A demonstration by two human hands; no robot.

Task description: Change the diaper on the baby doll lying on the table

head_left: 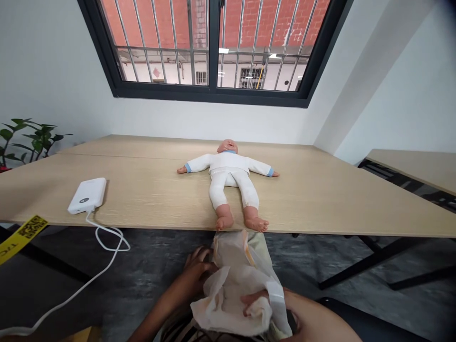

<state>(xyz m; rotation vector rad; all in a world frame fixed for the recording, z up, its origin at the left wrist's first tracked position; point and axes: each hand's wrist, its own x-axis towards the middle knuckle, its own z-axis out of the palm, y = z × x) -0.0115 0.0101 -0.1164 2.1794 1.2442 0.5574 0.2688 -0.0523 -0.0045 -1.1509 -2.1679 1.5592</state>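
Note:
Below the table's front edge, a white diaper [231, 280] with orange strips hangs unfolded over my lap. My left hand [200, 266] is at its left edge, fingers curled against the material, with the fingertips partly hidden. From the right, my right hand [256, 300] reaches into the diaper, its fingers bent around a fold near the lower end. A baby doll [230, 164] in white clothes with blue cuffs lies on its back on the wooden table [320, 194], arms spread and bare feet at the front edge.
On the table's left side lies a white power bank [88, 194], its white cable [107, 266] dropping over the edge. A plant [32, 140] stands at far left. Behind the table is a barred window [213, 92].

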